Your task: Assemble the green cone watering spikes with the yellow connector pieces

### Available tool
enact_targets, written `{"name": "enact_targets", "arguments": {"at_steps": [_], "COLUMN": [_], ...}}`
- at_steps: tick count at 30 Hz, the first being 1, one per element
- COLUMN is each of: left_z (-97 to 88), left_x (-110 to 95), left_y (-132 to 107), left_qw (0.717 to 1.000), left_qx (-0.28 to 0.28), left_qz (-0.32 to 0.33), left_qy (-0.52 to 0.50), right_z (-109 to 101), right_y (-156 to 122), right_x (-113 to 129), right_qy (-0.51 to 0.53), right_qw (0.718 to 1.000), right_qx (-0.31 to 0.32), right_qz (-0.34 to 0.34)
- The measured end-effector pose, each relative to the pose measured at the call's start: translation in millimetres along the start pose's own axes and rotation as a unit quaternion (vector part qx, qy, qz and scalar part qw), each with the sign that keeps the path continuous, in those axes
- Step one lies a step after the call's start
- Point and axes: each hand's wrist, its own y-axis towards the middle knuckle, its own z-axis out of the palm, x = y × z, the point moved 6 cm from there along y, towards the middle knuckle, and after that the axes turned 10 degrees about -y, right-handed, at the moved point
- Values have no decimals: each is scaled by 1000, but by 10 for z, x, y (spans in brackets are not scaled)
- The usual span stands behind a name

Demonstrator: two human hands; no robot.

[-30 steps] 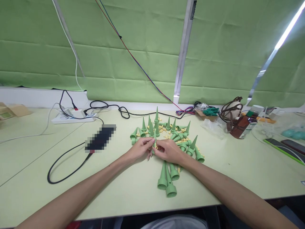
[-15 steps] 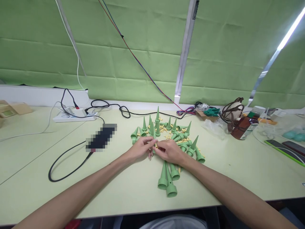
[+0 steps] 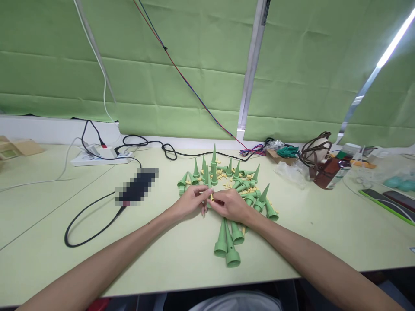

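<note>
My left hand (image 3: 193, 198) is closed around a green plastic spike (image 3: 209, 185), its tip pointing up and away. My right hand (image 3: 231, 204) pinches a small yellow tubular piece (image 3: 212, 198) against the spike's near side; how far it sits in the spike is hidden by my fingers. Beyond my hands several green spikes (image 3: 214, 154) stand upright or lie down among small yellow pieces (image 3: 222, 176). Nearer me, three loose spikes (image 3: 232, 258) lie below my right hand, their wide hollow ends facing me.
To the left a blurred dark device (image 3: 138, 186) lies with a black cable. Behind it is a white power strip (image 3: 102, 159). On the right stand a brown bottle (image 3: 333, 172), a clear plastic bag (image 3: 292, 174) and a green-edged phone (image 3: 385, 205).
The whole view has shifted very slightly. Both hands keep the same hold on the spike and the yellow piece.
</note>
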Motion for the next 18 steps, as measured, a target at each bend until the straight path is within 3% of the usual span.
{"name": "enact_targets", "arguments": {"at_steps": [18], "left_z": [7], "left_x": [3], "left_y": [2], "left_qw": [1000], "left_qx": [-5], "left_qz": [2], "left_qy": [-22], "right_z": [24], "right_y": [-7], "right_x": [-14], "right_qy": [3], "right_qw": [1000], "right_qx": [7], "right_qz": [5]}}
